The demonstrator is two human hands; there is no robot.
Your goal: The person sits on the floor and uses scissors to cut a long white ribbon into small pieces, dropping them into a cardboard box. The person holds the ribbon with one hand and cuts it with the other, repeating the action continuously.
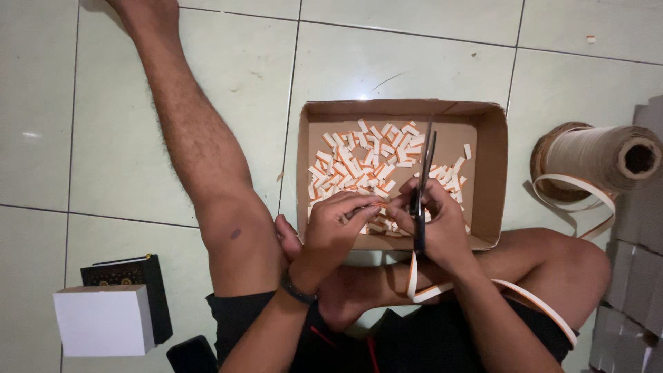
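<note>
I sit on a tiled floor with a shallow cardboard box (494, 145) in front of me. Inside lie several small white-and-orange cut pieces (359, 166). My right hand (438, 217) grips black scissors (423, 173), blades pointing away over the box. My left hand (335, 228) pinches the end of a white-and-orange strip (532, 297) right beside the blades. The strip loops down under my right wrist and across my right leg toward the roll.
A roll of strip (601, 159) lies on the floor at the right, next to grey stacked blocks (632, 276). A white box (103, 319) and a black book (131, 273) sit at the lower left. My left leg (200, 159) stretches out beside the cardboard box.
</note>
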